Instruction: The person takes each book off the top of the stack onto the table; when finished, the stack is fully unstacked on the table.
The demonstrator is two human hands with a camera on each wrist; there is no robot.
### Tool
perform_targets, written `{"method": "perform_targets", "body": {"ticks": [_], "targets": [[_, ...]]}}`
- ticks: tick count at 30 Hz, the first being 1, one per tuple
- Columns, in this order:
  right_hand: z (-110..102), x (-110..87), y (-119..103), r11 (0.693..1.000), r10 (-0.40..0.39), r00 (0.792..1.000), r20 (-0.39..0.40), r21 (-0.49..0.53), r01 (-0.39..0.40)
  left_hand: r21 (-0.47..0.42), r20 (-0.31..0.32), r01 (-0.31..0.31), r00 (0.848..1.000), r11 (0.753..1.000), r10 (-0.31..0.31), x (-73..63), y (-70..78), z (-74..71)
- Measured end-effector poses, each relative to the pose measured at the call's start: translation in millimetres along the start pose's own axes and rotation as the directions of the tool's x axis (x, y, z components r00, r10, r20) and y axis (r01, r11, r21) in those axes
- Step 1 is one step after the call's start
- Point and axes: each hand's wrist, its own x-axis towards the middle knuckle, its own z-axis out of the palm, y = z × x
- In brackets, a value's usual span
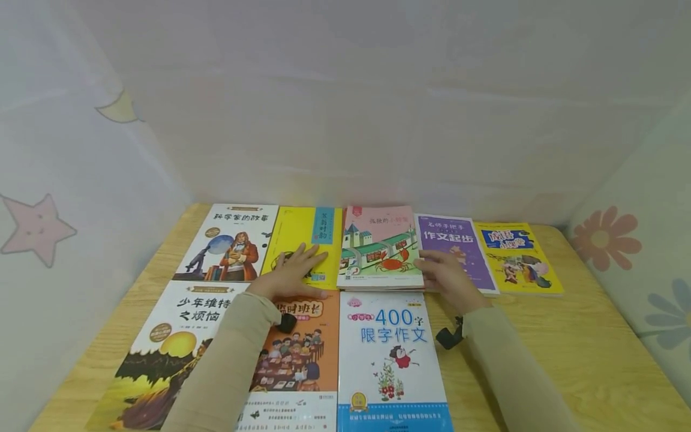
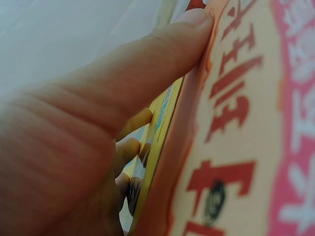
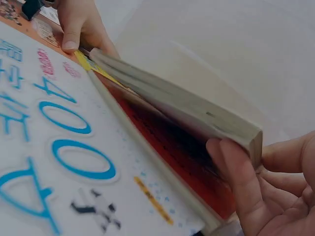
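Observation:
My right hand point(image 1: 452, 277) pinches the lower right corner of a pink picture book point(image 1: 372, 227) with a red crab on its cover. In the right wrist view that book's lower edge point(image 3: 197, 105) is tilted up, opening a gap over a dark red book point(image 3: 162, 140) beneath. My left hand point(image 1: 291, 271) rests with spread fingers on a yellow book point(image 1: 288, 225) to the left. Its thumb point(image 2: 147, 64) lies at the top edge of an orange book point(image 1: 294, 354) with a classroom drawing.
A white book with blue characters point(image 1: 391, 366) lies below the pink one. Purple point(image 1: 459, 252) and yellow point(image 1: 520, 258) books lie at the right, two white-titled books point(image 1: 227, 240) at the left. A pale cloth wall point(image 1: 345, 120) rises behind the wooden table point(image 1: 572, 366).

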Motion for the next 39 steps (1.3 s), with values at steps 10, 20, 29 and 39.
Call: {"method": "perform_targets", "body": {"ticks": [10, 20, 29, 39], "targets": [[-23, -31.9, 11, 0.987, -0.12, 0.99, 0.071, 0.114, 0.112, -0.008, 0.001, 0.016, 1.0, 1.0, -0.016, 2.6, -5.4, 4.8], [-54, -87.9, 27, 0.989, -0.108, 0.982, 0.154, 0.114, 0.091, -0.038, 0.021, 0.015, 1.0, 0.999, -0.014, -2.9, -1.0, 11.5], [-90, -117.7, 45, 0.936, -0.263, 0.871, 0.416, 0.329, 0.125, -0.022, -0.015, 0.018, 1.0, 1.0, -0.018, -3.2, -2.4, 3.6], [-145, -162.4, 67, 0.951, -0.054, 0.902, 0.428, 0.298, -0.084, -0.028, -0.012, 0.02, 1.0, 0.999, -0.02, -0.4, -1.0, 2.0]]}}
